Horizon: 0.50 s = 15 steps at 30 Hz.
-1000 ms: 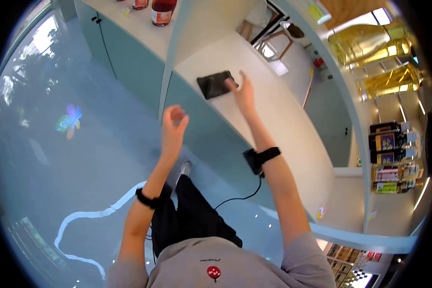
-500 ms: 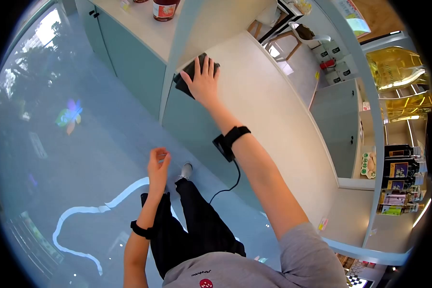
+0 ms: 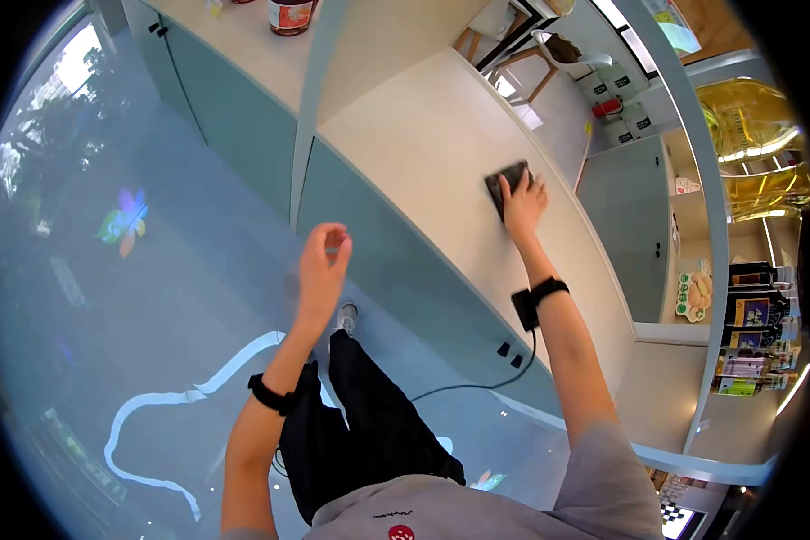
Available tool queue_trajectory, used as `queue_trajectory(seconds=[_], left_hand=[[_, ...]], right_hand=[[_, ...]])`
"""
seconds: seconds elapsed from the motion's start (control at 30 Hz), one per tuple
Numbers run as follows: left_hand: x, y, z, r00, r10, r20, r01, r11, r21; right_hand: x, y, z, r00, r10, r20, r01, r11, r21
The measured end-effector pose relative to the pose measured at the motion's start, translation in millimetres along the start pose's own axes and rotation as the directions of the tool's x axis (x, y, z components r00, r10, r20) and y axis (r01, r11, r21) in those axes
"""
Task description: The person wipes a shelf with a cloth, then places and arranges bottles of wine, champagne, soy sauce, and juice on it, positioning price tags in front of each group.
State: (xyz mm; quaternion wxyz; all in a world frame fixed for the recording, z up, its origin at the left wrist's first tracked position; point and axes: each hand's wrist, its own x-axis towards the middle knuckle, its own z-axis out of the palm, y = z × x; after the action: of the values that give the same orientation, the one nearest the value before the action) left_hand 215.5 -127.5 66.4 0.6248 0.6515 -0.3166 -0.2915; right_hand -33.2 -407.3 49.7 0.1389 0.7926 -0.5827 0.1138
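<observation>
The person stood close to a long white counter (image 3: pixel 423 126), leaning the right arm out over it. The right hand (image 3: pixel 524 205) lay flat on a dark cloth (image 3: pixel 498 187), fingers stretched forward and a little spread, pressing it down rather than gripping it. The cloth sat on the counter top toward its far side, near the back wall and well away from the front edge, with most of it under the palm and one corner showing left of the fingers. The left hand (image 3: pixel 322 270) was held up in the air in front of the pale green cupboard doors (image 3: pixel 369 234), touching nothing; its fingers were loosely curled, thumb close to the fingertips, and nothing was in them. A black band (image 3: pixel 270 394) circled the left wrist, and a black strap with a small box (image 3: pixel 533 302) sat on the right wrist, a thin cable (image 3: pixel 477 385) trailing from it toward the body. Farther along the next section of the counter stood a jar (image 3: pixel 290 13) with a red label. Shelves at the right carried dark bottles (image 3: pixel 751 315) and, above those, a big bottle of yellow oil (image 3: pixel 751 135). One grey shoe (image 3: pixel 347 315) showed on the glossy blue floor (image 3: pixel 135 297).
</observation>
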Motion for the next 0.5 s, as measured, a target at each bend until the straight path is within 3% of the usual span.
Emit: queue_trajectory(seconds=[0.07, 0.2, 0.27, 0.37, 0.5], left_hand=[[27.1, 7.0, 20.8, 0.986, 0.164, -0.019, -0.163, 0.986, 0.034], [92.1, 19.0, 65.6, 0.876, 0.480, -0.047, -0.457, 0.859, 0.231], [120.0, 18.6, 81.3, 0.819, 0.573, -0.043, -0.530, 0.782, 0.329], [141.8, -2.3, 99.6, 0.806, 0.591, -0.032, -0.471, 0.674, 0.569], [138.8, -2.7, 100.6, 0.815, 0.576, 0.072, -0.443, 0.538, 0.717]], right_hand=[[-5.9, 12.4, 20.5, 0.997, -0.016, 0.070, 0.005, 0.987, 0.162], [-6.7, -30.9, 34.1, 0.960, -0.279, 0.007, 0.275, 0.951, 0.139], [2.0, -82.5, -0.8, 0.970, -0.219, 0.105, 0.182, 0.942, 0.284], [33.1, -123.0, -4.4, 0.950, -0.246, 0.190, 0.182, 0.936, 0.300], [68.6, -168.0, 3.5, 0.942, -0.284, 0.177, 0.205, 0.907, 0.368]])
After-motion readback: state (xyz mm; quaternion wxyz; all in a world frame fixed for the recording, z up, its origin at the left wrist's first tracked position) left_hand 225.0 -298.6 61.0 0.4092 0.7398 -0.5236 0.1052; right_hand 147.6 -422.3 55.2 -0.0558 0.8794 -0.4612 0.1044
